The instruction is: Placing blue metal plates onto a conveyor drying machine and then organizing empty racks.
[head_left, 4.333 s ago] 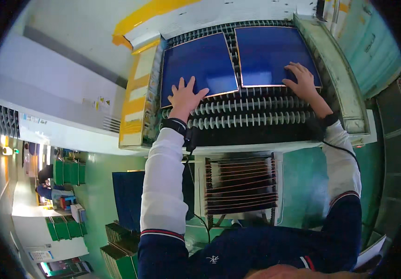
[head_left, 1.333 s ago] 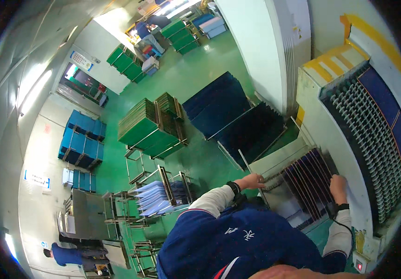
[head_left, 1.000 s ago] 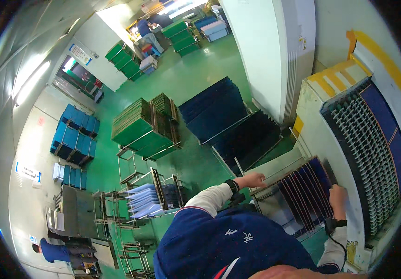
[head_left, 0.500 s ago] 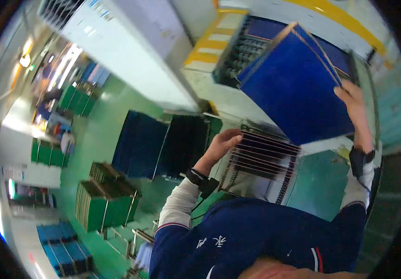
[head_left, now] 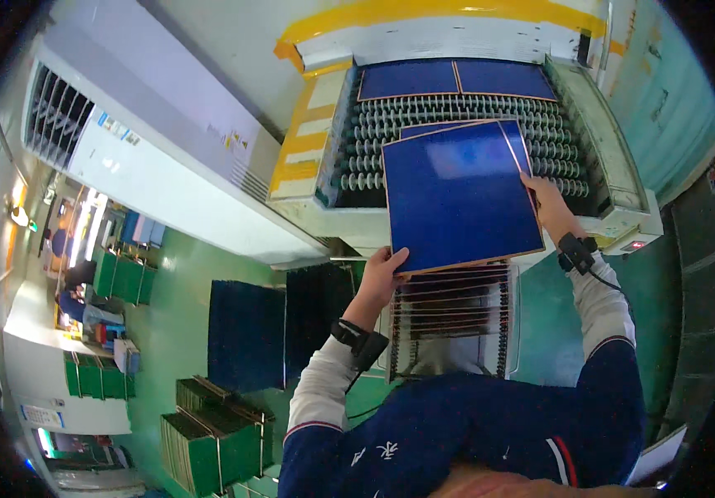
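Left hand (head_left: 384,274) & right hand (head_left: 545,202) both clamped on blue panels (head_left: 457,197), over roller conveyor (head_left: 457,116).

A large blue panel (head_left: 457,195) with a thin copper-coloured edge is held up flat, slightly tilted, over the near end of the roller conveyor (head_left: 465,141). A second panel sits right behind it (only its upper and right edges show). The left hand (head_left: 384,272) grips the lower left corner, the right hand (head_left: 550,203) the right edge.
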### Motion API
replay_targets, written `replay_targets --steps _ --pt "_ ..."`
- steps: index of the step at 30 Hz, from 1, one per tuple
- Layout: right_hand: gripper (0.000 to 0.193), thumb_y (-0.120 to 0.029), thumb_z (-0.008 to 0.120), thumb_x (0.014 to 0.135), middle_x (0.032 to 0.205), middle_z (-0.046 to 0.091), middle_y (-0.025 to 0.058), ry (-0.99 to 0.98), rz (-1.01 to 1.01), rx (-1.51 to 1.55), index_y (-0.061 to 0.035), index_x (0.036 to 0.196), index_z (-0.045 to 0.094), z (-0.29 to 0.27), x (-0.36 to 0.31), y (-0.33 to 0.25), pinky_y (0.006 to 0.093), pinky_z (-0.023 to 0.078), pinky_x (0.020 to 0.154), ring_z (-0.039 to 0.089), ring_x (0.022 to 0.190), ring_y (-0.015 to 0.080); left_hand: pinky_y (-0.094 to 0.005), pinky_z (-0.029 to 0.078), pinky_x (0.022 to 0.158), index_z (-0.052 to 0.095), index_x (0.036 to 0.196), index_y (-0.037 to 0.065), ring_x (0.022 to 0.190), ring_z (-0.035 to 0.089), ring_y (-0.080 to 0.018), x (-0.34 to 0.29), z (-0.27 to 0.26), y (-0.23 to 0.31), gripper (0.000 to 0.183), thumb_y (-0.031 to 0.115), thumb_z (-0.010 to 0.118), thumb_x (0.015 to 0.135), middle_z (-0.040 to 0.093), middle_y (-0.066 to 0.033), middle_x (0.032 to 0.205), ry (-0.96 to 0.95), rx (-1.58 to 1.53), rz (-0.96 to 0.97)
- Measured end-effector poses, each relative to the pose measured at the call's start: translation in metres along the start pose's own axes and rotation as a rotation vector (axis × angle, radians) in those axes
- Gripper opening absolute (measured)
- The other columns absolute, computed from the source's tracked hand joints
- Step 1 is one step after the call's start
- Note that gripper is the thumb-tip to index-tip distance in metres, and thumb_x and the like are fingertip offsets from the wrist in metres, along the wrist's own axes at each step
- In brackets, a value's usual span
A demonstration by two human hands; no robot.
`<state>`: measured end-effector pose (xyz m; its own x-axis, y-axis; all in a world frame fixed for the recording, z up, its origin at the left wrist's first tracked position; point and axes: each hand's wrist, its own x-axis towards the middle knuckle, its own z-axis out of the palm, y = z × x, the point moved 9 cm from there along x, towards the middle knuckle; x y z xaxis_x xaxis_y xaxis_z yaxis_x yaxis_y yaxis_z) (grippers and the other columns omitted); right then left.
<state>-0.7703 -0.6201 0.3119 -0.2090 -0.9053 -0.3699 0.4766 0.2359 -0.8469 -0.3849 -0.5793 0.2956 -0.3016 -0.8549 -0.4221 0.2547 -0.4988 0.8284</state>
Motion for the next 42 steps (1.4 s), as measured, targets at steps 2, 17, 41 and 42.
replay_targets --steps 2,17,41,42 --pt "0.027 -0.029 0.06 0.091 0.083 0.067 0.0098 0.015 0.046 0.084 -0.0023 0.093 0.064 0.005 0.013 0.001 0.0366 0.053 0.061 0.064 0.068 0.0208 -0.0244 0.046 0.06 0.058 0.1 0.005 0.072 0.058 -0.0096 0.006 -0.012 0.011 0.018 0.019 0.063 0.09 0.063 -0.0018 0.088 -0.014 -0.019 0.048" --pt "0.024 -0.018 0.065 0.082 0.089 0.067 0.0141 0.551 -0.52 -1.145 -0.0026 0.1 0.066 -0.132 0.063 -0.146 0.0379 0.049 0.073 0.064 0.081 0.0292 -0.0258 0.046 0.06 0.06 0.108 0.0 0.067 0.055 -0.0104 0.063 -0.058 0.129 0.026 0.015 0.064 0.087 0.06 0.0 0.079 0.189 0.481 0.3" --pt "0.057 -0.046 0.06 0.084 0.143 0.042 0.0113 0.479 -0.757 -1.682 -0.0195 0.133 0.05 0.003 -0.012 -0.073 0.0523 0.025 0.107 0.035 0.132 0.0332 -0.0594 0.015 0.109 0.041 0.141 0.025 0.138 0.019 -0.0423 0.119 0.022 0.132 0.074 0.063 0.056 0.079 0.025 -0.0133 0.152 0.347 1.759 0.562" --pt "0.057 -0.046 0.06 0.084 0.143 0.042 0.0112 0.484 -0.746 -1.68 -0.0195 0.133 0.05 0.003 -0.01 -0.074 0.0523 0.025 0.107 0.035 0.132 0.0332 -0.0593 0.015 0.109 0.041 0.141 0.025 0.138 0.019 -0.0421 0.121 0.021 0.133 0.075 0.063 0.056 0.079 0.025 -0.0132 0.152 0.345 1.766 0.553"
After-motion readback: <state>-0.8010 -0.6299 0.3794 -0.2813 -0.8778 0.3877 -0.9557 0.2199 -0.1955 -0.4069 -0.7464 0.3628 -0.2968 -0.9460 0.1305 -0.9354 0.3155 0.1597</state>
